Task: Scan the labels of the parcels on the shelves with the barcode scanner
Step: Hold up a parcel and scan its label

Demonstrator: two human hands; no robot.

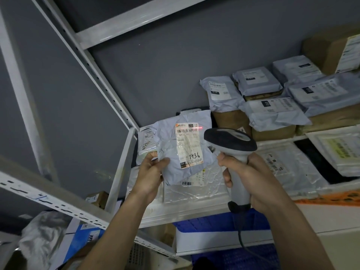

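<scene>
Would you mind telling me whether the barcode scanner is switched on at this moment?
On: the barcode scanner, gripped by the right hand, throws a red line across the barcode on the parcel the left hand holds.

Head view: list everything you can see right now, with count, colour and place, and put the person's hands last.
Held parcel: one, pale grey bag, centre, label facing the camera.
Label: one, white, handwritten 7936, red scan line across its barcode.
Barcode scanner: one, light grey with dark head, right of the parcel, cable hanging down.
Shelf parcels: several pale grey bags, upper right shelf, lying on brown boxes.
Brown box: one, far upper right.
Clear-wrapped parcels: a few, middle shelf, right.
Blue crate: one, below the shelf.
Shelf frame: white metal, left and centre.
Left hand: pinches the parcel's lower left edge.
Right hand: grips the scanner handle.
</scene>
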